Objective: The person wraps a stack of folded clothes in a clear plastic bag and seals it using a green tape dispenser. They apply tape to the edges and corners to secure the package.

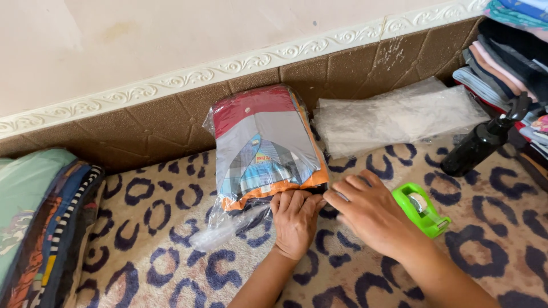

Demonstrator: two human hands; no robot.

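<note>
Head view, looking down on a leopard-print carpet [171, 268] that runs up to a brown tiled skirting [142, 128] along the wall. A clear plastic bag of folded shirts [265, 145] lies on the carpet near its far edge, top end against the skirting; the shirts inside show red, grey, blue check and orange. The bag's open end [228, 228] trails loose and crumpled toward the near left.

Left hand [295, 219]: palm down, fingers bent, pressing on the bag's near edge where the plastic is folded under the shirts. Right hand [371, 214]: just beside the left, fingertips pinched at the same fold; whether it holds anything between them cannot be told.

A green tape dispenser [422, 210] sits on the carpet just right of the right hand. A black spray bottle [482, 142] lies further right. A stack of flat clear plastic bags [394, 117] rests by the skirting, right of the packed bag. Folded garments [508, 57] are piled at the far right corner; folded cloth [40, 222] lies at the left edge.
</note>
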